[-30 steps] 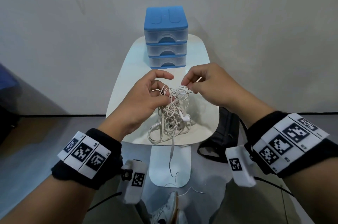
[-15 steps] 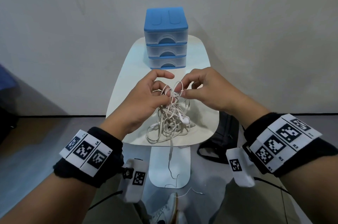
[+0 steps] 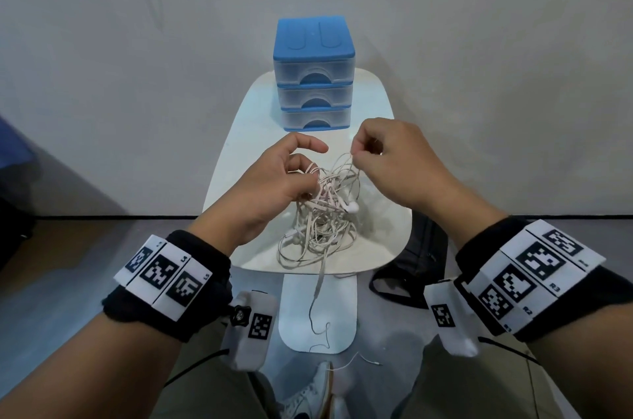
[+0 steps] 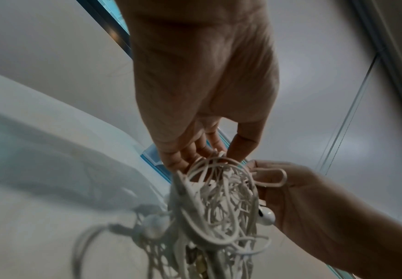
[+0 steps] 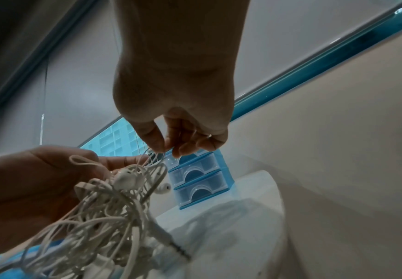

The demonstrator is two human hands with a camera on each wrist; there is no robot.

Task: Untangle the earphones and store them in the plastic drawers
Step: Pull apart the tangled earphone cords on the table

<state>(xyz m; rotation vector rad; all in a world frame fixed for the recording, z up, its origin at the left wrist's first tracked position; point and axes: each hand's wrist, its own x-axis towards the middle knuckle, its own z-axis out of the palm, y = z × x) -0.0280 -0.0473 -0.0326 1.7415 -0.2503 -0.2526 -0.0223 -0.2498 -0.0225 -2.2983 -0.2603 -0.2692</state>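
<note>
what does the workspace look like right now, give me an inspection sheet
Surface: small white table, rounded edges.
Job's things: tangled earphones in one bundle; plastic drawers at the far end, all three closed.
Clutter: nothing seen on the table.
Grippers: left hand grips the bundle; right hand pinches one strand, drawing it up.
Cables: one earphone lead hangs over the near edge.
Surroundings: plain wall behind; black bag on the floor, right of the table.

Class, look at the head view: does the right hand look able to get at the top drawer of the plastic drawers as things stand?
Probably not yet. The path over the table to the top drawer looks free, but the right hand is pinching a strand of the tangled earphones, which the left hand grips.
</note>
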